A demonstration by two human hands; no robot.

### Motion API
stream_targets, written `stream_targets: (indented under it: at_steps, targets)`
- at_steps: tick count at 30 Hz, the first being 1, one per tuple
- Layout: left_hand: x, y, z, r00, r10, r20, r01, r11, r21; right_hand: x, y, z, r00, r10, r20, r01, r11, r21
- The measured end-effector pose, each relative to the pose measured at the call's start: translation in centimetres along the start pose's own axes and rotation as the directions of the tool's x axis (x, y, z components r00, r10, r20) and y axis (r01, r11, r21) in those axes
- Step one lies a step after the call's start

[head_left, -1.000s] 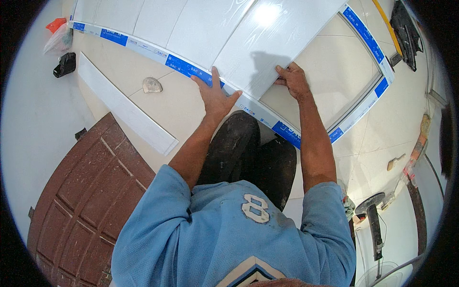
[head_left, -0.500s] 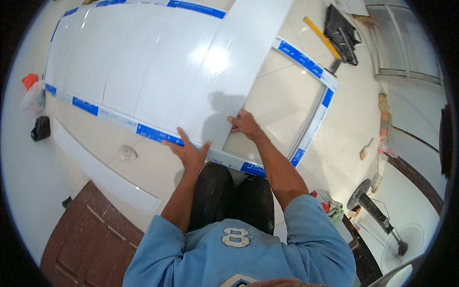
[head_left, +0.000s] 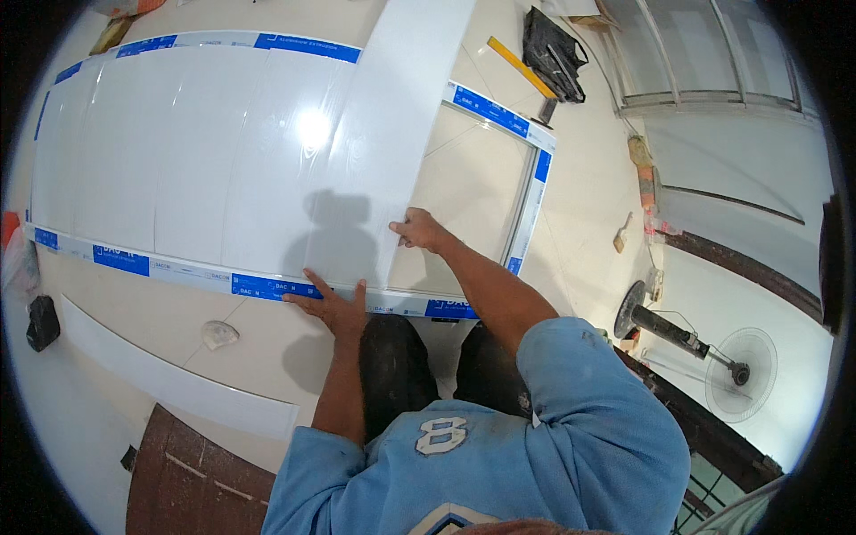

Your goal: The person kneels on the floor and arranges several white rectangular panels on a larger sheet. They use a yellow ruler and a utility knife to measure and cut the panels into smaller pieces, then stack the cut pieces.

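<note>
item: white panel [head_left: 374, 169] lying in floor frame [head_left: 267, 287]. left hand [head_left: 332, 308] spread flat on frame rail; right hand [head_left: 421, 232] pinching panel's edge. risk: panel may slip askew, edge buckling or pinching fingers.

two hands, left [head_left: 332, 308] and right [head_left: 419, 229]; one frame [head_left: 267, 287]; several white panels [head_left: 267, 169]; one loose strip [head_left: 169, 379]; one fan [head_left: 736, 370]; one brown door [head_left: 192, 481].
</note>
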State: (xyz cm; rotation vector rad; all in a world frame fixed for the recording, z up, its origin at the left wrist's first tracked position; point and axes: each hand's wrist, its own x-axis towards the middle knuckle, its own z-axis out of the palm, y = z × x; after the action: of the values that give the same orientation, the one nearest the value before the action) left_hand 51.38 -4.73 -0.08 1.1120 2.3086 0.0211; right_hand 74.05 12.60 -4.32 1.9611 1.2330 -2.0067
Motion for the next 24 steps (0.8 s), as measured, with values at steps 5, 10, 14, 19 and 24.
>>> stream_targets:
  at_steps: [5,10,14,19,24]
  targets:
    - [-0.7,0.2,-0.4,0.995,-0.003,0.095,0.024,0.976,-0.216,4.5,5.3,-7.0,0.989,-0.112,-0.098,-0.012,0.600,-0.800]
    - [-0.3,-1.0,-2.2,0.996,0.025,0.085,-0.004,0.972,-0.235,6.1,-3.1,-14.8,0.838,-0.306,-0.452,-0.235,0.545,-0.805]
    - [0.1,-1.5,-3.6,0.994,0.068,0.089,-0.045,0.970,-0.239,6.5,-4.2,-15.4,0.897,-0.179,-0.404,-0.212,0.628,-0.749]
    - [0.4,0.2,-4.7,0.996,0.027,0.087,-0.005,0.971,-0.240,4.5,-5.1,-14.7,0.924,-0.094,-0.372,-0.212,0.684,-0.698]
    - [0.9,2.4,-4.5,0.994,-0.007,0.105,0.018,0.994,-0.105,3.2,-8.1,-15.9,0.917,-0.013,-0.399,-0.250,0.760,-0.600]
